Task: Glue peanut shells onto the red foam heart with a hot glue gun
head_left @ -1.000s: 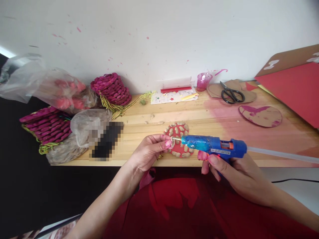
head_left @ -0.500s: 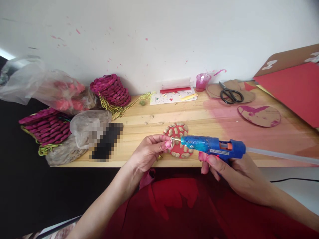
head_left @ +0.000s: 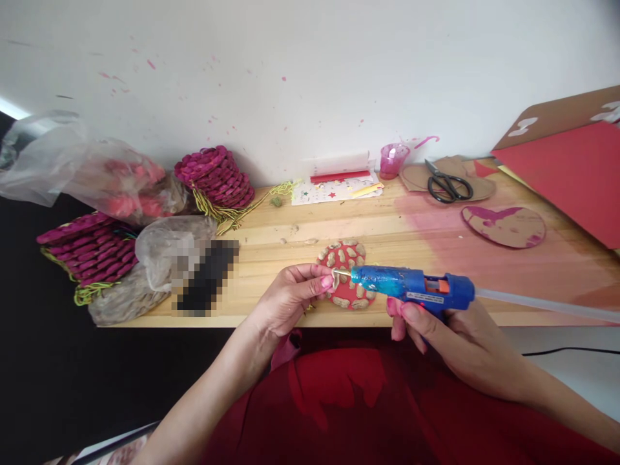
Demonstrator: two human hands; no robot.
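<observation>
Between the thumb and fingers of my left hand (head_left: 293, 294) is a peanut (head_left: 335, 279), pinched at its near end. My right hand (head_left: 455, 336) is wrapped round the handle of a blue glue gun (head_left: 411, 284), which points left. Its metal nozzle meets the top of the peanut. A clear glue stick (head_left: 542, 305) sticks out of the gun's back end. Under the nozzle, on the table, lies a round red piece (head_left: 345, 284) with several peanuts spread over it; my left fingers and the gun hide part of it.
Purple woven peanut pieces (head_left: 216, 177) and plastic bags (head_left: 169, 248) crowd the left side. At the back are a printed sheet (head_left: 334, 192) and a pink cup (head_left: 393, 160). Black scissors (head_left: 449, 184) rest on cardboard; a painted cardboard oval (head_left: 508, 229) and red sheets (head_left: 566, 174) are at right.
Hardly anything differs. The glue gun's back end has shifted slightly left, while its nozzle stays at the peanut in my left hand.
</observation>
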